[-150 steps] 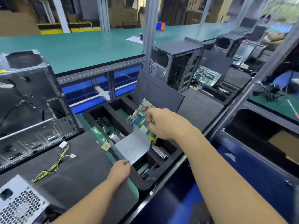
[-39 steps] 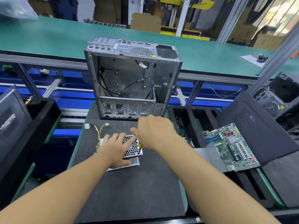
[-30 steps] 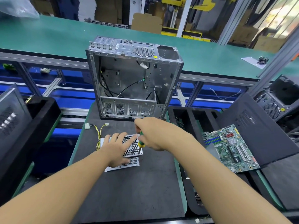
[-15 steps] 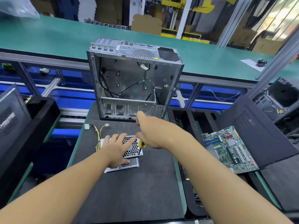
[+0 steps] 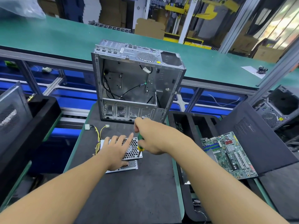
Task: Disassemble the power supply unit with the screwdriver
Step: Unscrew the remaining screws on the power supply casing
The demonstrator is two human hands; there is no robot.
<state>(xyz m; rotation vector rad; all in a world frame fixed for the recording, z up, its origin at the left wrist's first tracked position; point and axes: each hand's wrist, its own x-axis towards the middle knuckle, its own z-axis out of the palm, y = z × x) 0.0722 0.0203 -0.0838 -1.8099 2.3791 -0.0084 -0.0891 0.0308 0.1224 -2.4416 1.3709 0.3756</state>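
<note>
Left hand (image 5: 115,151) flat on top of the PSU (image 5: 131,151), fingers straight and spread over the honeycomb grille, pressing down. Right hand (image 5: 152,137) just to its right, fingers curled round a screwdriver (image 5: 140,145) with a green and yellow handle. Held nearly upright, shaft pointing down, tip at the near right corner of the PSU's top, close beside the left hand. Cannot tell whether the tip sits in a screw head.

PSU silver, lying flat on the dark table (image 5: 129,196) directly under the left hand, one perforated side facing this way below the left thumb.

Yellow cables (image 5: 98,138) out of the PSU's left end, just left of the left hand, curving away to white plugs (image 5: 87,126) on the table beyond that hand.

Beyond both hands, a metal case (image 5: 137,81) standing upright, open side facing this way, black wires inside; lower edge near the right knuckles.

Right of the right arm, a black tray (image 5: 182,122), then a green motherboard (image 5: 229,156) lying tilted, then a dark panel (image 5: 262,143) farther right. Left of the left arm, well apart, another black tray (image 5: 43,113).
</note>
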